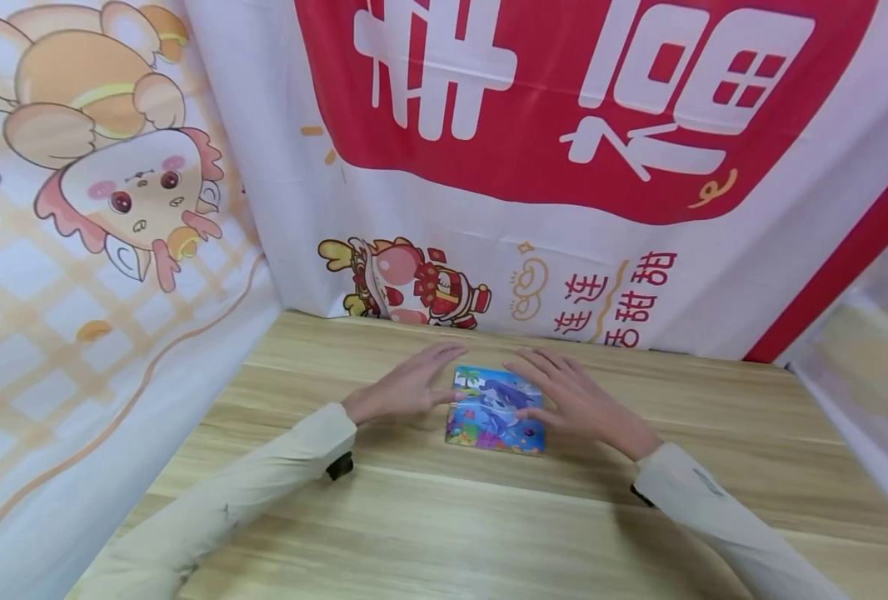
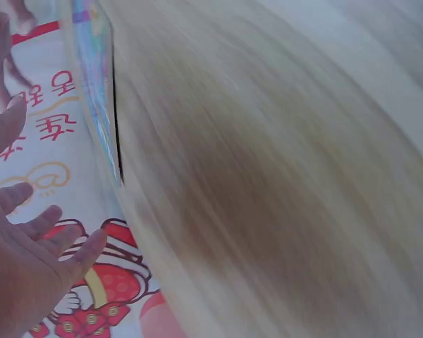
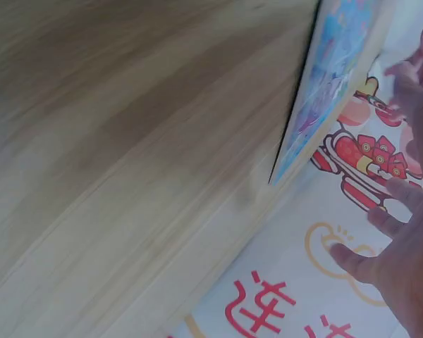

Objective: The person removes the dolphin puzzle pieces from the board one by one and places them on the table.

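A flat, square, glossy picture board lies on the wooden tabletop, printed with a blue dolphin in a bright underwater scene. Light glints off its shiny surface in both wrist views. My left hand hovers at its left side, fingers spread and thumb reaching over the board's left edge. Over the right edge is my right hand, fingers apart, its thumb and fingertips overlapping the picture in the head view. Neither hand holds anything. Each wrist view shows loosely extended fingers, with the board seen at a steep slant.
The wood-grain table runs back to a white cloth with a red patch, cartoon figures and Chinese characters. To the left hangs another cloth with a cartoon animal, and a pale panel borders the right side.
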The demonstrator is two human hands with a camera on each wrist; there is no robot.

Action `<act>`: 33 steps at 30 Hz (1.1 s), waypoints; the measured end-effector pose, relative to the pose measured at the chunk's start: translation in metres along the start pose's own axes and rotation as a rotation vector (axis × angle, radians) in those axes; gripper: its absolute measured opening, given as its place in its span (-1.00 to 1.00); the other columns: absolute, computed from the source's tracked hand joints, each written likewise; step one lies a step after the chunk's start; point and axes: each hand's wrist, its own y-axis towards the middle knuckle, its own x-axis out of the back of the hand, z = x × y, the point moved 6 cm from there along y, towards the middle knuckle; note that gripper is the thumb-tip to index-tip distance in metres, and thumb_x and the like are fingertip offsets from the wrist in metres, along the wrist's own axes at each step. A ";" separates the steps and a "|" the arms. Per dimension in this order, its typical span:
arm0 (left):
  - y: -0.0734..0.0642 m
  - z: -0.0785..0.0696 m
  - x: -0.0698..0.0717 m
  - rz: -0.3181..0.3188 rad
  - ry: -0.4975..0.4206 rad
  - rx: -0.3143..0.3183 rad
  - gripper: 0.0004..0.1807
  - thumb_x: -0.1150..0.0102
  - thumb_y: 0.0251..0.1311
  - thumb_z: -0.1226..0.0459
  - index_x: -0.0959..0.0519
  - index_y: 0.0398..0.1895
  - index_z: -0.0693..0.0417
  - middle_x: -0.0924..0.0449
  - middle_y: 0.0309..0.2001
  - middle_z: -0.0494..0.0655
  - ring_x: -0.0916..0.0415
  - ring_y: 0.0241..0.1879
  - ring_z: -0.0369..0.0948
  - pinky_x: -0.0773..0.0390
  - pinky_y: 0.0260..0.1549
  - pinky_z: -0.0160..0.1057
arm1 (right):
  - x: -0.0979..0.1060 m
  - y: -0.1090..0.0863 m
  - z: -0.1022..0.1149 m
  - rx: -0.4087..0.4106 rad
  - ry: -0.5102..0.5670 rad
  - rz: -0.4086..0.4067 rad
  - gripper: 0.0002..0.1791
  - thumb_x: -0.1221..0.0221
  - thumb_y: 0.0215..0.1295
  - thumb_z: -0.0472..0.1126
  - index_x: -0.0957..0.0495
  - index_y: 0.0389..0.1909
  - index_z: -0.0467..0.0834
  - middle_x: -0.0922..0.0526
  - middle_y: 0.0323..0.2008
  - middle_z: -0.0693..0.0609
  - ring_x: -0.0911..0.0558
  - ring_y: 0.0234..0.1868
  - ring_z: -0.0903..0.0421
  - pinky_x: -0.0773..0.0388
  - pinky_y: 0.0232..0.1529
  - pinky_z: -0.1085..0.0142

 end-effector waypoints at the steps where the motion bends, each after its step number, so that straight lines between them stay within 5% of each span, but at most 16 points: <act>1: 0.001 0.001 0.000 -0.004 -0.042 0.026 -0.13 -0.21 0.43 -0.14 -0.12 0.68 -0.12 -0.04 0.67 0.00 -0.01 0.64 0.02 -0.14 0.50 0.31 | -0.001 0.003 0.000 -0.020 0.024 0.012 -0.14 -0.35 0.38 0.15 -0.26 0.60 0.01 -0.27 0.58 -0.15 -0.26 0.56 -0.23 -0.22 0.46 -0.37; 6: 0.007 0.007 -0.002 -0.015 -0.224 0.118 -0.22 -0.27 0.44 -0.01 -0.23 0.62 -0.07 -0.15 0.63 -0.01 -0.19 0.56 0.04 -0.30 0.44 0.29 | -0.011 0.015 -0.005 -0.150 0.140 0.060 -0.15 -0.40 0.34 0.10 -0.31 0.56 -0.04 -0.36 0.49 -0.18 -0.33 0.50 -0.23 -0.28 0.45 -0.32; 12: 0.019 0.013 -0.007 -0.006 -0.315 0.145 -0.30 -0.31 0.42 0.08 -0.35 0.54 0.04 -0.43 0.44 0.02 -0.44 0.34 -0.01 -0.52 0.30 0.08 | -0.030 0.020 -0.024 -0.385 0.290 0.104 -0.03 -0.50 0.22 0.05 -0.27 0.55 -0.20 -0.35 0.40 -0.29 -0.37 0.41 -0.27 -0.38 0.40 -0.26; 22: 0.040 0.013 -0.015 0.060 -0.203 0.166 -0.40 -0.45 0.28 0.21 -0.52 0.33 0.23 -0.56 0.27 0.10 -0.52 0.24 0.00 -0.53 0.31 0.02 | -0.041 0.018 -0.038 -0.719 0.361 0.159 -0.08 -0.63 0.01 0.06 -0.42 0.21 -0.40 -0.38 0.13 -0.31 -0.37 0.10 -0.15 -0.49 0.23 -0.09; 27: 0.045 0.011 -0.017 0.091 -0.077 0.153 -0.48 -0.48 0.26 0.22 -0.57 0.22 0.25 -0.56 0.18 0.09 -0.46 0.22 -0.02 -0.47 0.33 -0.01 | -0.043 0.021 -0.040 -0.781 0.387 0.164 -0.09 -0.65 -0.03 0.06 -0.39 0.14 -0.37 -0.42 0.16 -0.35 -0.41 0.13 -0.20 -0.50 0.26 -0.13; 33: 0.053 0.005 -0.020 0.154 -0.013 0.145 -0.47 -0.46 0.29 0.20 -0.51 0.21 0.27 -0.49 0.19 0.11 -0.39 0.21 -0.01 -0.43 0.34 -0.02 | -0.044 0.022 -0.040 -0.848 0.409 0.185 0.04 -0.66 -0.02 0.01 -0.28 0.30 -0.41 -0.39 0.22 -0.41 -0.45 0.19 -0.25 -0.46 0.36 -0.19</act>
